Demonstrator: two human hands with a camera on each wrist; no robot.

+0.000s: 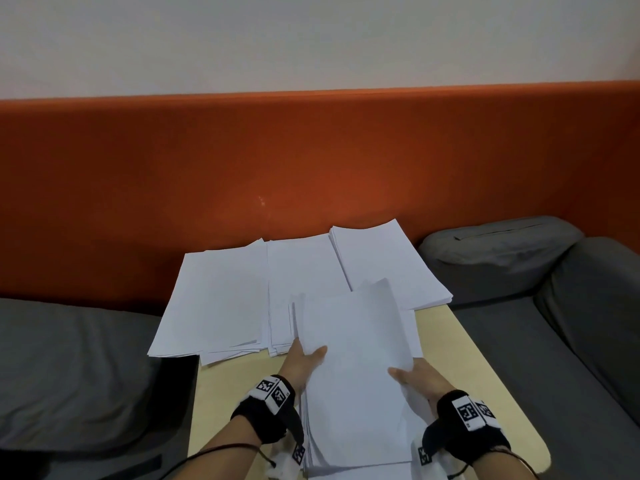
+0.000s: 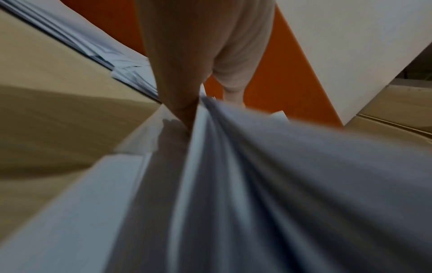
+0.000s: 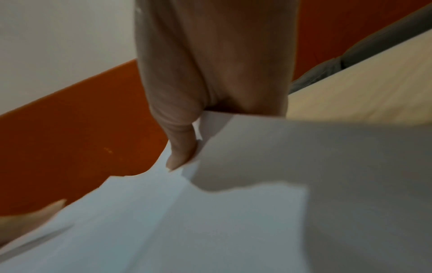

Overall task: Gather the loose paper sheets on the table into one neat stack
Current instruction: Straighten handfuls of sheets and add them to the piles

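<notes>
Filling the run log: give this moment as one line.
left hand: grips paper bundle | right hand: grips bundle | three piles on table ungathered

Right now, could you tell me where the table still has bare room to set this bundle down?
Bare table right of the right hand, and a patch left of the left hand. The far end is crowded with paper piles.

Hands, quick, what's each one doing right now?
Left hand: grips the left edge of the held paper bundle.
Right hand: grips its right edge.
</notes>
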